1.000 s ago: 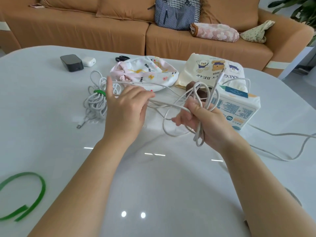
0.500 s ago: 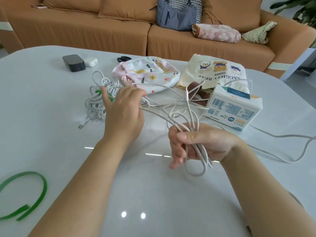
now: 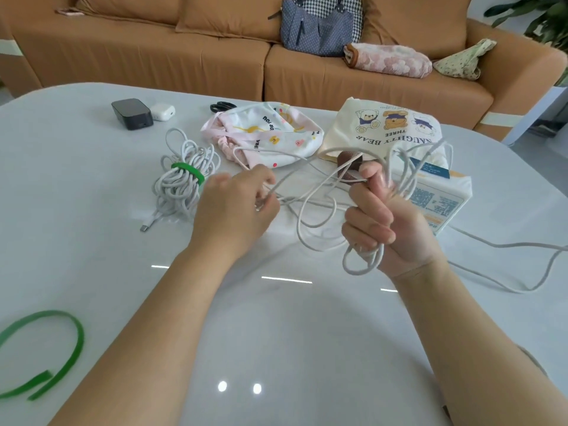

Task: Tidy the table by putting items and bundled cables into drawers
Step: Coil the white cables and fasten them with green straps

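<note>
1. Bundling status: one bundled cable (image 3: 181, 182) is finished. It lies on the bench (image 3: 276, 333) just left of my left hand (image 3: 236, 207), cinched at the waist by a green tie (image 3: 187, 173), plug end pointing toward me.
2. The second cable (image 3: 298, 224) is mid-coil. My right hand (image 3: 387, 222) is fisted around a sheaf of its loops and holds them clear of the bench, thumb up, with loops sticking out above and below the fist.
3. My left hand has its fingers curled in a pinch on one strand that runs across to that sheaf.
4. A long run of the same cable trails over the bench to the right and out of view. I judge the coil only partly gathered.
5. A loose green strap (image 3: 78, 342) lies at the near left of the bench, well apart from both hands. Presumably it is meant for this coil and is not yet used.
6. Not yet stowed, all on the bench: black box (image 3: 132, 113), white case (image 3: 163, 111), scissors (image 3: 222, 106), printed pouch (image 3: 264, 133), bear bag (image 3: 384, 130) and tissue pack (image 3: 439, 198).
7. No drawer is in view, so I cannot tell whether anything has gone in. My estimate is an early stage — one cable tied, one in hand, and all putting-away remaining.
</note>
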The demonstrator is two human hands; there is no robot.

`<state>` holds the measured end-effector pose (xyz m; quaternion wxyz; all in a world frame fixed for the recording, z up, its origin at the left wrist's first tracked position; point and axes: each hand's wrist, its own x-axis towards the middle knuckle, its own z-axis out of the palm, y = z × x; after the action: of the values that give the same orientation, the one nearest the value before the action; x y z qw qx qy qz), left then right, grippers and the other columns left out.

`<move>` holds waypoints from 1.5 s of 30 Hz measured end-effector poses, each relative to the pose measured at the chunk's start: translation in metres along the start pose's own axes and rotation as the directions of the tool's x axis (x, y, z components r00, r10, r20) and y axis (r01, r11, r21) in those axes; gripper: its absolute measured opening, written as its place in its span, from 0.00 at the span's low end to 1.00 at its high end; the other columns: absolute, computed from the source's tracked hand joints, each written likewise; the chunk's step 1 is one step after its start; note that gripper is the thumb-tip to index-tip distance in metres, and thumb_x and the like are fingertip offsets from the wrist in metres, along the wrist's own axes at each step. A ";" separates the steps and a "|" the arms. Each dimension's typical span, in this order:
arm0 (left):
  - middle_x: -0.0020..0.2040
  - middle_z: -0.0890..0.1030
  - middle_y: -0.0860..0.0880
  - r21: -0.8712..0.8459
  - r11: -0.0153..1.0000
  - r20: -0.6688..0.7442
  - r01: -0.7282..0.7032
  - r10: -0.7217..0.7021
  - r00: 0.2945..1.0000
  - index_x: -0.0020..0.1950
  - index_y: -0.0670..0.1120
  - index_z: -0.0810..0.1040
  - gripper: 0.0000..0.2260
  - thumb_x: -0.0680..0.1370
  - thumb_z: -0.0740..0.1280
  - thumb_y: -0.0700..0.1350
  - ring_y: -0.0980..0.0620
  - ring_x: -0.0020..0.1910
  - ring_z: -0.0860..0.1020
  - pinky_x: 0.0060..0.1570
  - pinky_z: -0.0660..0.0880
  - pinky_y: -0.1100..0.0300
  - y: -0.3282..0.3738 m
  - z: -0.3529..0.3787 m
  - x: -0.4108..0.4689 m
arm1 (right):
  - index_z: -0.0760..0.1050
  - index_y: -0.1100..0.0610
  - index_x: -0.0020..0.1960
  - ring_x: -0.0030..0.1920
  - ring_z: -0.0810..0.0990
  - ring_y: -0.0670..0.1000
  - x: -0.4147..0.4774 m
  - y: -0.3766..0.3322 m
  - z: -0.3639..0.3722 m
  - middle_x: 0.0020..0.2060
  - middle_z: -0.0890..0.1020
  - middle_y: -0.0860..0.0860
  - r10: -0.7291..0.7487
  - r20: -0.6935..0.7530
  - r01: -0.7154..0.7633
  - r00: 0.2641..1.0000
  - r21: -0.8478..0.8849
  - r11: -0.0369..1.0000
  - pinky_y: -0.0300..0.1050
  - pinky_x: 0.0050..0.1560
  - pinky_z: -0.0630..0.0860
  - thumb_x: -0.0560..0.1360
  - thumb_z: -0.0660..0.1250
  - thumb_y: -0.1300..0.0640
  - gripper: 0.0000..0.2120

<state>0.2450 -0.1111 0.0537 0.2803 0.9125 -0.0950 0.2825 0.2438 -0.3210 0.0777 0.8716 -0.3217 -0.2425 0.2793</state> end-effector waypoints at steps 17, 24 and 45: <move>0.40 0.78 0.54 -0.101 0.953 0.300 -0.286 0.303 0.904 0.43 0.48 0.79 0.10 0.75 0.62 0.52 0.49 0.45 0.76 0.38 0.74 0.54 0.012 0.019 -0.005 | 0.75 0.59 0.42 0.24 0.70 0.44 0.010 0.008 -0.003 0.32 0.72 0.51 -0.051 -0.732 -0.237 0.679 -0.285 0.929 0.36 0.23 0.67 0.78 0.63 0.61 0.06; 0.47 0.80 0.58 -0.298 0.954 0.225 -0.039 0.110 0.968 0.51 0.51 0.81 0.08 0.77 0.63 0.46 0.59 0.43 0.77 0.46 0.73 0.60 0.001 0.014 -0.002 | 0.63 0.56 0.37 0.22 0.65 0.47 0.008 -0.001 0.007 0.23 0.63 0.49 -0.068 -0.581 -0.011 0.811 -0.132 0.991 0.45 0.35 0.79 0.81 0.54 0.61 0.13; 0.31 0.69 0.50 -0.762 0.265 0.206 0.591 -0.766 0.609 0.39 0.46 0.73 0.13 0.82 0.57 0.42 0.58 0.20 0.63 0.20 0.58 0.69 -0.011 0.004 0.009 | 0.62 0.63 0.40 0.15 0.64 0.45 -0.010 -0.003 0.010 0.22 0.75 0.53 0.557 0.215 -0.468 0.802 -0.354 0.810 0.34 0.17 0.60 0.78 0.65 0.56 0.16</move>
<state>0.2580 -0.1048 0.0507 0.7419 0.6119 0.2258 0.1552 0.2312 -0.3253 0.0835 0.6576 -0.4494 -0.3158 0.5155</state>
